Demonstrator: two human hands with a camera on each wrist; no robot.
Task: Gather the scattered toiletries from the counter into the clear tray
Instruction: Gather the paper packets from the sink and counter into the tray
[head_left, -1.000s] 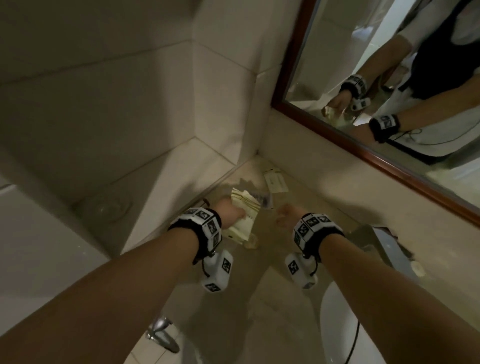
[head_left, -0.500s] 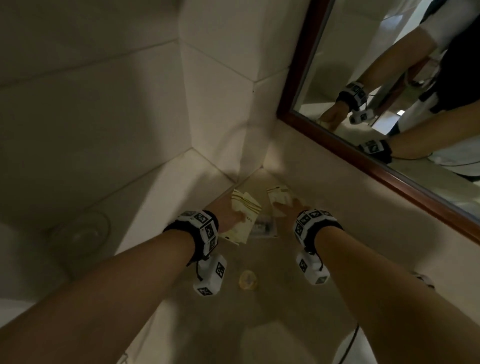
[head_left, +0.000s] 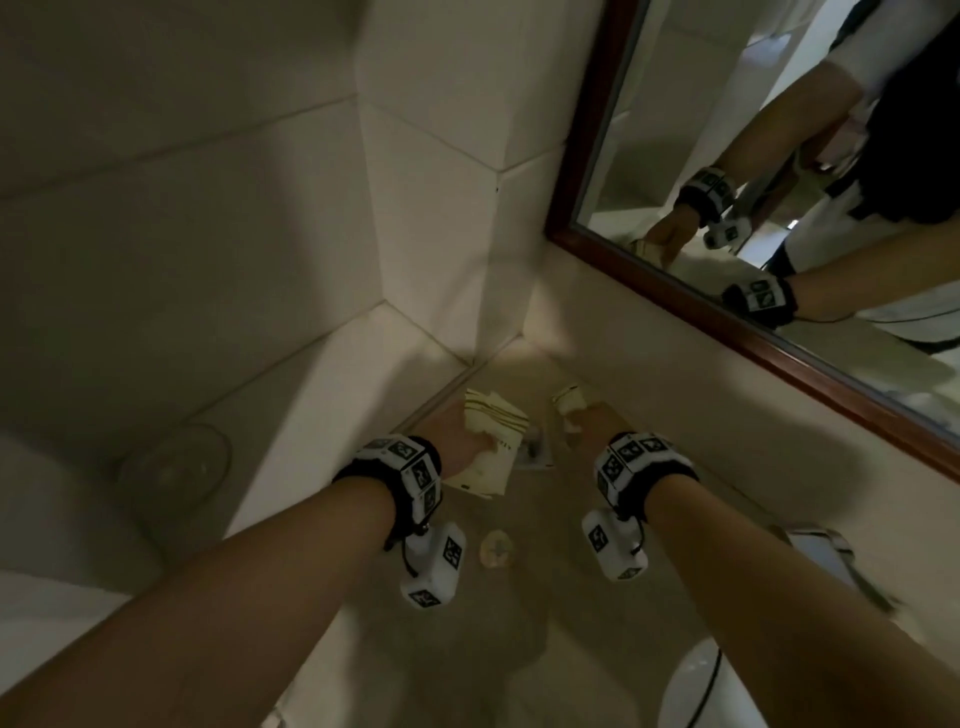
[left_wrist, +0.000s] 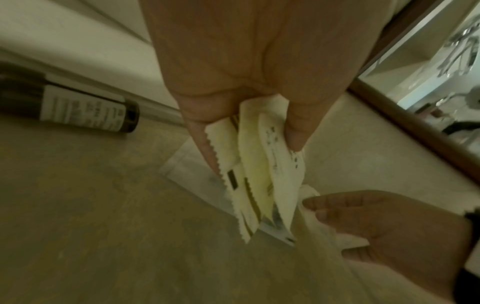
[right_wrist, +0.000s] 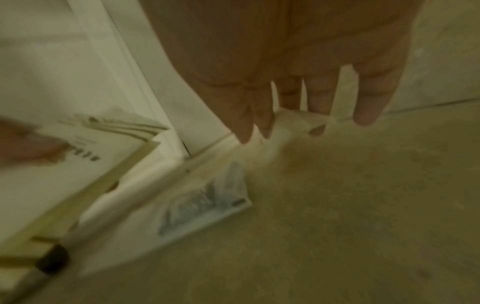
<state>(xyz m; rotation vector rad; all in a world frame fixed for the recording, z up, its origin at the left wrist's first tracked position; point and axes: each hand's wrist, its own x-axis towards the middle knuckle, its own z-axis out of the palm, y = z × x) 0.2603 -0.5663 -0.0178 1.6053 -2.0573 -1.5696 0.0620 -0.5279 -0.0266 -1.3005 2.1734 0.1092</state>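
Observation:
My left hand (head_left: 480, 441) pinches a fan of several cream sachets (head_left: 493, 421) between thumb and fingers; the left wrist view shows them (left_wrist: 259, 164) hanging from the hand (left_wrist: 249, 144). My right hand (head_left: 574, 415) grips a small cream packet (head_left: 569, 401) near the back wall, with its fingers (right_wrist: 262, 123) curled on the packet (right_wrist: 298, 119). Below both hands, a flat packet with grey print (head_left: 537, 454) (right_wrist: 207, 205) lies on the beige counter (head_left: 519, 623). A dark bottle with a white label (left_wrist: 78, 109) lies by the left ledge. I see no clear tray.
A small round pale item (head_left: 497, 548) sits on the counter between my wrists. A round glass dish (head_left: 174, 462) rests on the white ledge at left. A sink basin (head_left: 691, 691) and a faucet (head_left: 831, 551) are at the lower right. A wood-framed mirror (head_left: 727, 322) runs along the back wall.
My right hand reached forward to the cream packet by the back wall and took hold of it. The left hand kept its sachets and moved slightly toward the corner.

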